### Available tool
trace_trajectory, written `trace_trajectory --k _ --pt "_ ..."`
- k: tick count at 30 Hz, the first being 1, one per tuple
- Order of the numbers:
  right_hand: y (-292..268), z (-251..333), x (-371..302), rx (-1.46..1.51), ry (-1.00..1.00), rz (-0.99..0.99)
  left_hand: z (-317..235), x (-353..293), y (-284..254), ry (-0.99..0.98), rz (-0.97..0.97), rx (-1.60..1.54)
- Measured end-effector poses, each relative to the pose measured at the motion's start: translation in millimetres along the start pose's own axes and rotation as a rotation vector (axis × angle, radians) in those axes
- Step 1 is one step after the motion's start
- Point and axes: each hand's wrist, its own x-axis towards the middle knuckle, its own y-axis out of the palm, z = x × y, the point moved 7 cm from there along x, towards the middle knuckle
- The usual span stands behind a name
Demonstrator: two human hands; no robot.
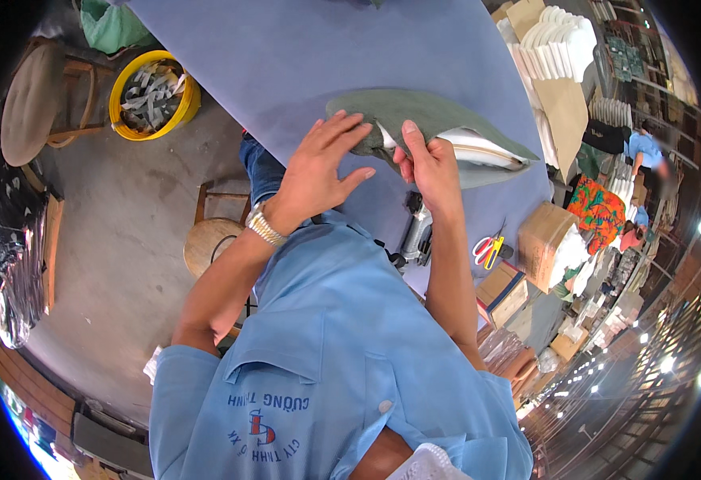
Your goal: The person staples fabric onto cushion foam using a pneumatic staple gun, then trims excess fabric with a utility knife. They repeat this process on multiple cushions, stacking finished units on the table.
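On the blue-grey table (270, 48) lies a flat pad in a grey-green fabric cover (414, 104). Through a gap along the cover's near side shows a white inner piece (474, 150). My right hand (437, 172) pinches the near edge of the fabric between thumb and fingers. Resting on the left end of the fabric, my left hand (318, 168) has its fingers stretched and thumb apart, gripping nothing. A metal hand tool (416, 232), perhaps a staple gun, lies close by my right forearm.
Red-handled scissors (481, 251) and a yellow cutter (493, 253) lie right of my right forearm. Beyond them stands a cardboard box (544, 244). White curved pieces (557, 44) are stacked at the far right. A yellow bucket (193, 108) of scraps and a round stool (210, 244) stand left.
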Motion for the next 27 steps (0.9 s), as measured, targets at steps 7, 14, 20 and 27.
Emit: trace_trajectory --k 7,14,20,27 --pt "-2.5 2.5 -17.9 -0.041 0.012 0.009 -8.3 -5.5 21.4 0.242 -0.009 0.09" --pt "3.2 -10.7 -32.3 -0.047 0.034 -0.019 -12.9 -6.7 26.6 0.27 -0.009 0.158" --pt "-1.5 4.1 -48.5 -0.535 -0.413 -0.256 -13.5 -20.8 31.4 0.279 -0.037 0.162" --pt "10.8 -29.9 -53.9 0.015 -0.124 -0.112 -0.8 -32.9 36.2 0.157 -0.051 -0.055"
